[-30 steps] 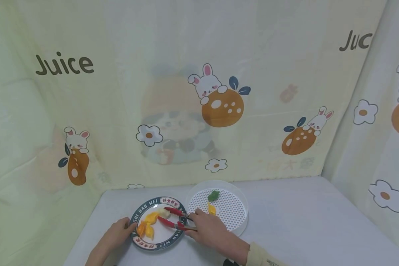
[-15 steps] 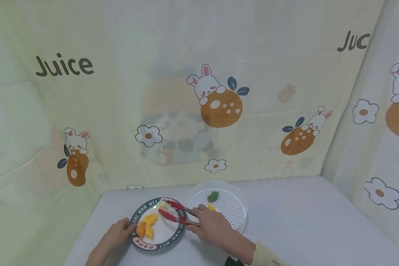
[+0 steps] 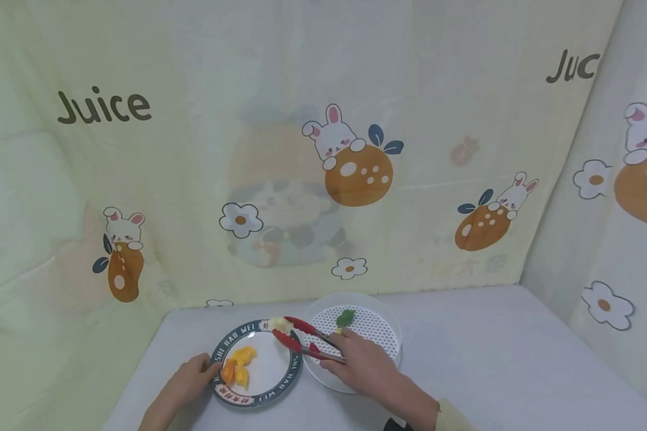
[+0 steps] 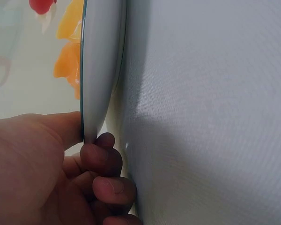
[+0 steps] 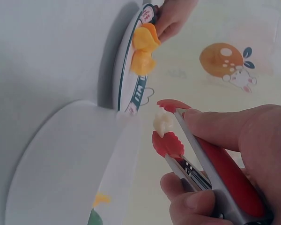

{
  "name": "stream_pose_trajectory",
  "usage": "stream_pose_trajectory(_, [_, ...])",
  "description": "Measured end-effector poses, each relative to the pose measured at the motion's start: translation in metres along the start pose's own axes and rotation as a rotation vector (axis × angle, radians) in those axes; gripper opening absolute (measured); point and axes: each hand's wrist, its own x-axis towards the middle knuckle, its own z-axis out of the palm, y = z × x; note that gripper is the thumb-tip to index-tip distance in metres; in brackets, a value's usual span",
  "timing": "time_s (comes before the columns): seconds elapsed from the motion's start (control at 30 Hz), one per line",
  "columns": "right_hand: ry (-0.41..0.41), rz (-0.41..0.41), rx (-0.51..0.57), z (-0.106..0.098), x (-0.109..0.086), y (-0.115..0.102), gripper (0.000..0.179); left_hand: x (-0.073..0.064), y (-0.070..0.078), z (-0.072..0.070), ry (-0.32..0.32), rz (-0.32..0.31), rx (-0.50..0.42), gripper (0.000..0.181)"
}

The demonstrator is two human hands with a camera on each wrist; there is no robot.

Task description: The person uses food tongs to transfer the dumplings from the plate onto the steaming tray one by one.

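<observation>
My left hand [image 3: 191, 377] pinches the near-left rim of a white plate [image 3: 266, 374] with a dark patterned border, thumb above and fingers curled below in the left wrist view. Several yellow and orange dumpling-shaped pieces [image 3: 242, 364] lie on the plate's left half. My right hand [image 3: 366, 362] grips red-tipped metal tongs [image 5: 227, 173]. Between the tong tips sits a cream-white dumpling-shaped piece [image 5: 163, 122], held up over the plate's far-right rim. Beneath the tongs and right hand is a round white steamer tray [image 3: 383, 329] with a perforated base.
In the steamer tray lie a green piece [image 3: 346, 318] and a yellow piece [image 5: 101, 199], the latter mostly hidden by the right hand in the head view. A white cloth covers the table [image 3: 463, 353]. Printed curtains [image 3: 437, 120] rise behind and at both sides.
The tongs have lifted the white piece from among the yellow ones, first toward the plate's far side, then right toward the steamer tray. The left hand stays on the rim.
</observation>
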Motion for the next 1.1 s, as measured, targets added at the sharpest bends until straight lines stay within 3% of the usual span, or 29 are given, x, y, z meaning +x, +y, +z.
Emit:
stream_pose_trajectory(0.17, [0.024,0.005,0.027,-0.004,-0.008,0.010,0.056,0.001,-0.001,0.000,0.003,0.003,0.003,0.029])
stream_pose_trajectory(0.43, [-0.015,0.144,0.081,-0.013,-0.017,0.025,0.062,0.001,-0.001,0.001,0.002,0.003,0.002,0.029])
stream_pose_trajectory(0.7, [-0.042,0.250,0.061,-0.021,-0.024,0.042,0.063,-0.001,0.001,0.000,0.003,-0.007,0.004,0.029])
stream_pose_trajectory(1.1, [-0.132,0.201,-0.008,-0.016,-0.026,0.046,0.058,0.000,0.001,0.000,-0.005,-0.008,0.005,0.029])
